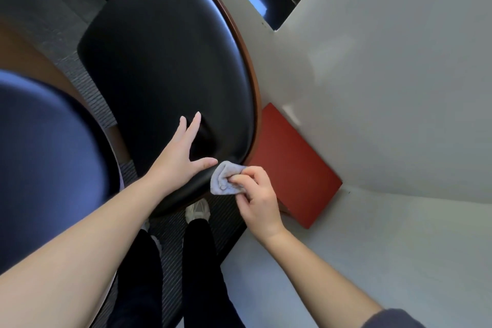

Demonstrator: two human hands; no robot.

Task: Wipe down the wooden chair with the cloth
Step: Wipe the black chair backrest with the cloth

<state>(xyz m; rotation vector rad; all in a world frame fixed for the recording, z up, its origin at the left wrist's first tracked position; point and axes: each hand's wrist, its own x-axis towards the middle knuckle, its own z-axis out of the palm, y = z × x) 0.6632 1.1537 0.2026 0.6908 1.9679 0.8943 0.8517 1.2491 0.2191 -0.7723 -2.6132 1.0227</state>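
Note:
The chair (165, 61) fills the middle of the view: a black padded cushion with a thin brown wooden rim along its right edge. My left hand (181, 160) lies flat on the cushion's near end, fingers spread, holding nothing. My right hand (255, 200) pinches a small crumpled grey cloth (223, 181) and presses it against the chair's near right edge, just beside my left thumb. The chair's legs are hidden beneath the cushion.
A red flat panel (295, 165) lies to the right of the chair against a white wall (386, 88). A blue rounded chair back (45, 162) is at the left. My legs and a white shoe (197, 210) stand on striped dark carpet (173, 242) below.

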